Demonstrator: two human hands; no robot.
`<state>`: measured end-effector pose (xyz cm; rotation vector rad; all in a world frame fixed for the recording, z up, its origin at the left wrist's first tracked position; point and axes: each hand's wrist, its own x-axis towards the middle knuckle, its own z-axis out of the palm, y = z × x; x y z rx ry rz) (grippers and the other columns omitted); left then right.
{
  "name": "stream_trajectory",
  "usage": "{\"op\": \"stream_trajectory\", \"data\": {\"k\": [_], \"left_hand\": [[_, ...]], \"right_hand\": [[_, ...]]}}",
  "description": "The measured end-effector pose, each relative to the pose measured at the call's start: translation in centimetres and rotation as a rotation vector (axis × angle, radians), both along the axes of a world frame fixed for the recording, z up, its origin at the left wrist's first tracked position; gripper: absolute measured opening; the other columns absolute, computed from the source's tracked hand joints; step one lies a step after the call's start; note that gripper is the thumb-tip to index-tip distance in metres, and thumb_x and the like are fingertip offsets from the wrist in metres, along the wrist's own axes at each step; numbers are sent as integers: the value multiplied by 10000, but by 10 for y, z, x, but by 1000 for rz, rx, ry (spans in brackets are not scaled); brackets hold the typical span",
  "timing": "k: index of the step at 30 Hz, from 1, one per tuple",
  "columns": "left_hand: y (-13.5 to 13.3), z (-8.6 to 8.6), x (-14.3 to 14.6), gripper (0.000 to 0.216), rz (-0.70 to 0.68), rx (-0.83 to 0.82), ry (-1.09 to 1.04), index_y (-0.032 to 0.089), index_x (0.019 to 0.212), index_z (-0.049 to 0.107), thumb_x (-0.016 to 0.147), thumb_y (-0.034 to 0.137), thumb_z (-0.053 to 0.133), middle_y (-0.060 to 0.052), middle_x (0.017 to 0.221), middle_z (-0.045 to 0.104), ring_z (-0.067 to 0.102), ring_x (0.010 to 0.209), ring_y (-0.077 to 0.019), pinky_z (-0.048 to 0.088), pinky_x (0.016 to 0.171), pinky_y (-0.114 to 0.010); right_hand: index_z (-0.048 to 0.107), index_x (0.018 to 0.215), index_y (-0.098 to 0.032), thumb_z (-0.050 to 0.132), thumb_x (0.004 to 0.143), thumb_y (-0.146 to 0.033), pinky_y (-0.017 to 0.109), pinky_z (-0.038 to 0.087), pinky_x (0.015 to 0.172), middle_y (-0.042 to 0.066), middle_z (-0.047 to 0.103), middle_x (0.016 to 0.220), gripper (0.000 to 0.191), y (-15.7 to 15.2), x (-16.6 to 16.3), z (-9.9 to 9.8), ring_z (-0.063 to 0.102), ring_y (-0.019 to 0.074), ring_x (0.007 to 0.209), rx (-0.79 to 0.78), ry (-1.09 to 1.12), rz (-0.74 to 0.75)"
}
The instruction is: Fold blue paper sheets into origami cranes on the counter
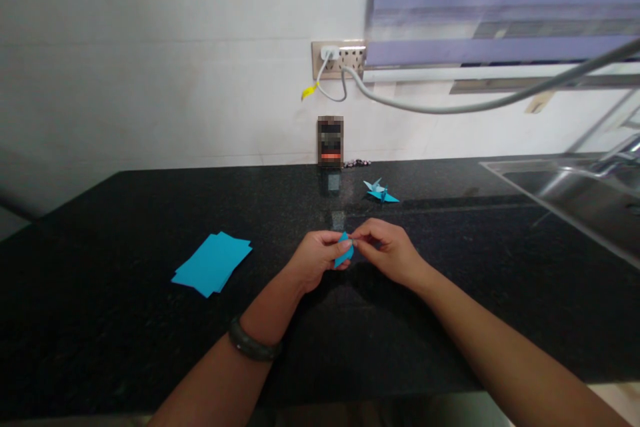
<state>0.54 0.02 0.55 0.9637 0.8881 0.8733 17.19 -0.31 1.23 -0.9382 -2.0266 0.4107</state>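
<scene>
A small folded piece of blue paper (343,253) is held above the dark countertop, between my two hands. My left hand (320,257) grips it, thumb across the front and fingers behind. At its right edge, my right hand (387,247) pinches the paper between thumb and forefinger. The pinched part is mostly hidden by the fingertips. Off to the left lies a loose stack of blue paper sheets (213,263). Beyond my right hand, blue folded paper cranes (382,192) sit close together on the counter.
A phone (331,141) leans upright against the wall, with a beaded string (357,163) beside it. Above is a wall socket (339,60) with a plugged-in charger and a thick grey cable (440,109). A metal sink (575,190) is set into the black countertop (125,333) at right.
</scene>
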Motion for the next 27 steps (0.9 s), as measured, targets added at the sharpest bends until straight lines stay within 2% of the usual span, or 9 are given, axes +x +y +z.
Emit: {"op": "stream_trajectory", "data": {"k": [4,9,18,27], "left_hand": [[0,-2,0,340,6,1,-34,121,770,660,537,337,781,8,603,563,498,502,-69,440,511,-221],[0,-4,1,318,17,-12,-104,116,687,636,515,333,793,10,596,557,497,518,-72,447,527,-230],[1,-5,3,330,58,-19,-143,108,746,670,544,345,780,-14,650,583,495,563,-71,427,533,-210],[0,-4,4,323,107,-52,-171,110,710,664,518,334,796,-18,656,601,516,570,-76,441,556,-218]], "right_hand": [[591,742,-191,519,801,-182,243,417,586,16,577,684,94,0,1,0,527,120,630,28,-5,12],[592,771,-195,510,807,-167,259,429,619,28,585,717,94,0,0,3,538,132,674,54,-3,43],[605,794,-191,502,805,-170,254,441,605,33,577,723,105,-4,-1,7,541,125,665,85,13,50],[594,772,-190,499,819,-165,253,440,620,30,579,725,109,-5,-4,6,548,127,679,101,17,16]]}}
